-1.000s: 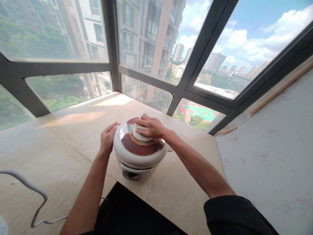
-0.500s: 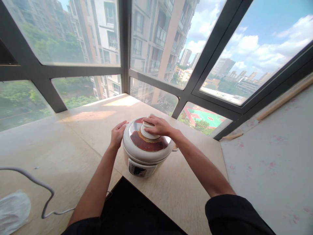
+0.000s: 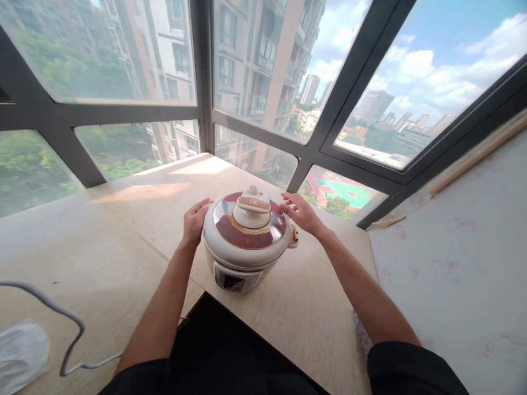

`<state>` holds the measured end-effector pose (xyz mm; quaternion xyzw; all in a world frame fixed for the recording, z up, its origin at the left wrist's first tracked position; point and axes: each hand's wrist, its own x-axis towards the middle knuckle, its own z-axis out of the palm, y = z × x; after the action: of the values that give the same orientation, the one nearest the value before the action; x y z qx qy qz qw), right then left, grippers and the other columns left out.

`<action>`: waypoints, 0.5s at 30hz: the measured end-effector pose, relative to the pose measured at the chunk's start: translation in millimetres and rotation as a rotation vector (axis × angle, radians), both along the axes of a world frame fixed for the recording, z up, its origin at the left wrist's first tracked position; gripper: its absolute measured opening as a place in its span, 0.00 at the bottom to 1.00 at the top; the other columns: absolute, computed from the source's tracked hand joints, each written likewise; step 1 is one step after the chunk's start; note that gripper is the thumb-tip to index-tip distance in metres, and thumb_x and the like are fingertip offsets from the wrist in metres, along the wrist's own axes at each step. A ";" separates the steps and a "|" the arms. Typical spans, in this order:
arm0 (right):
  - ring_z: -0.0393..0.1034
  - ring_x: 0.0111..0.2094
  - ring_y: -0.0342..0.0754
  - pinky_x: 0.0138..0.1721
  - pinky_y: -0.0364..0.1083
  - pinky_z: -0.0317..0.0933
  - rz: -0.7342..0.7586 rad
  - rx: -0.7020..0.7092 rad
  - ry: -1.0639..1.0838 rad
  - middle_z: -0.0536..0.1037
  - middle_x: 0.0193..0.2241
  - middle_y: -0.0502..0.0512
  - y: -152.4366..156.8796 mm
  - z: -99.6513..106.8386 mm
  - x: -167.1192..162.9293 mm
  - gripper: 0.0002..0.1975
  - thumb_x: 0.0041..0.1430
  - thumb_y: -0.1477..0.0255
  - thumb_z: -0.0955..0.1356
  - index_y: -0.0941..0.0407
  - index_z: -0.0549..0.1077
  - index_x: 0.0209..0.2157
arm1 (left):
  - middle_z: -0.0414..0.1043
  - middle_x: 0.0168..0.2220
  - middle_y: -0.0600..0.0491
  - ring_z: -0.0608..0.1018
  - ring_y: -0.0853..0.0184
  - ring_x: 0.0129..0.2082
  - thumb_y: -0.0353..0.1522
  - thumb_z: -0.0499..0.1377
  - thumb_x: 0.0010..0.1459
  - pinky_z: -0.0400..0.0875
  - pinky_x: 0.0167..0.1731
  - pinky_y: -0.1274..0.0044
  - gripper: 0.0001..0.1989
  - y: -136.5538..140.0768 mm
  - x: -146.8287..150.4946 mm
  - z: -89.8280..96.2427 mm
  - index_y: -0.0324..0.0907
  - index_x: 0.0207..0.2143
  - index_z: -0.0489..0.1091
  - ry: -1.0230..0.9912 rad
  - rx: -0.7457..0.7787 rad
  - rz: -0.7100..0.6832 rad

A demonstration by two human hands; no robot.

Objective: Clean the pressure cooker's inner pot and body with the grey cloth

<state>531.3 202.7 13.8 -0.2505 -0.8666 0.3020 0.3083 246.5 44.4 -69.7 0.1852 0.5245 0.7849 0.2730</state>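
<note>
An electric pressure cooker [image 3: 247, 260] stands upright on the stone sill, its lid [image 3: 242, 240] seated on top. The lid has a shiny, brown-reflecting centre and a white and beige knob handle [image 3: 254, 204]. My left hand [image 3: 195, 222] is closed against the cooker's left side, by the rim; its grip on any side handle there is hidden. At the lid's right rear edge is my right hand [image 3: 303, 213], off the knob, fingers apart and holding nothing. Below it, a stained side handle [image 3: 293, 237] juts out from the cooker.
A grey power cord [image 3: 76, 318] curves across the sill [image 3: 135, 236] at left, near a crumpled white plastic bag [image 3: 22, 351]. Grey window frames [image 3: 206, 82] rise behind the cooker. To the right is a flowered wall [image 3: 453, 263]; a dark gap [image 3: 214, 329] lies in front.
My right hand has let go of the lid's knob and moved right, its fingers opening. My left hand stays at the cooker's left side. The view has shifted slightly.
</note>
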 end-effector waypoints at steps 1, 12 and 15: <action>0.70 0.44 0.55 0.43 0.54 0.67 -0.073 -0.030 0.019 0.73 0.49 0.65 0.2 -11.8 8.6 0.33 0.58 0.45 0.66 0.56 0.73 0.54 | 0.79 0.44 0.42 0.79 0.61 0.40 0.36 0.67 0.42 0.72 0.46 0.70 0.27 0.3 0.4 -0.2 0.33 0.47 0.76 -0.011 0.007 0.002; 0.69 0.50 0.54 0.55 0.52 0.58 -0.304 -0.477 0.354 0.78 0.44 0.56 -39.6 -86.1 16.2 0.23 0.58 0.51 0.64 0.55 0.76 0.41 | 0.79 0.42 0.44 0.79 0.65 0.36 0.34 0.66 0.43 0.73 0.40 0.75 0.24 -0.2 7.4 5.8 0.33 0.45 0.75 -0.058 0.021 0.039; 0.69 0.47 0.53 0.51 0.50 0.60 -0.364 -0.539 0.440 0.78 0.42 0.55 -44.4 -86.6 11.3 0.20 0.55 0.54 0.65 0.56 0.75 0.40 | 0.79 0.41 0.44 0.79 0.64 0.36 0.33 0.65 0.44 0.73 0.40 0.74 0.23 -0.6 9.1 7.2 0.34 0.44 0.75 -0.056 0.023 0.044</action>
<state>542.6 158.2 -72.8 -0.4014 -0.6108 0.5055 0.4586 255.6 43.7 -62.5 0.1548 0.5114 0.8017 0.2681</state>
